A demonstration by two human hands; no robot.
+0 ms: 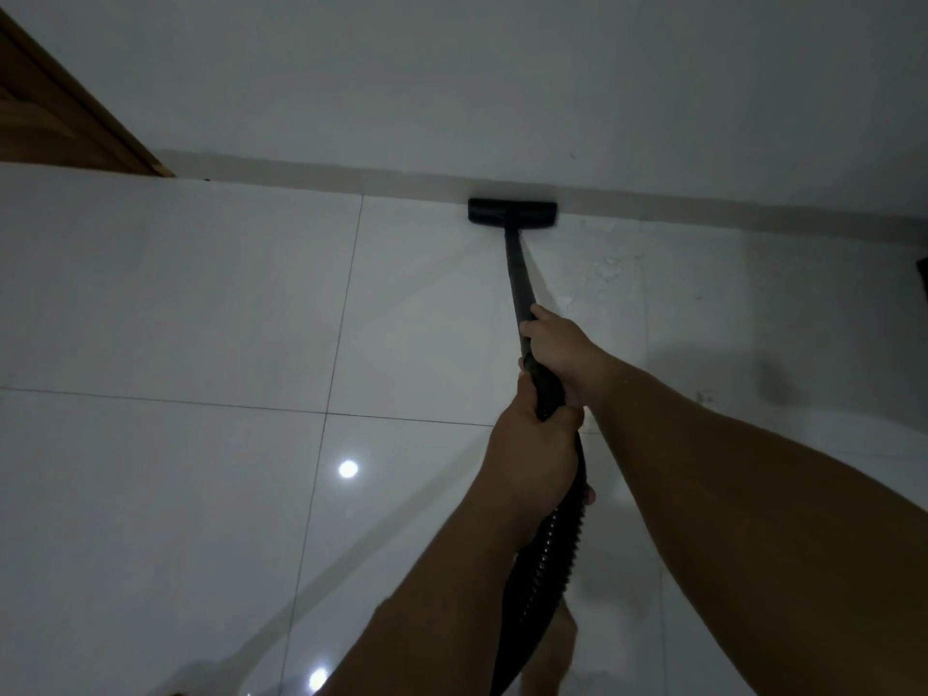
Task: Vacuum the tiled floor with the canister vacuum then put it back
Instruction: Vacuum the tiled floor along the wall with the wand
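The black floor nozzle (512, 212) of the vacuum rests on the white tiled floor (201, 303), pressed against the skirting below the wall. A black wand (516, 273) runs from it back to me. My right hand (562, 346) grips the wand higher up. My left hand (535, 457) holds the black handle just behind it, where the ribbed hose (545, 560) starts and drops down past my arm. The canister itself is out of view.
A white wall (502, 82) with a pale skirting (301, 175) closes the far side. A brown wooden door frame (65, 118) stands at the top left. A dark object (923, 276) pokes in at the right edge. A bare foot (550, 650) shows near the bottom.
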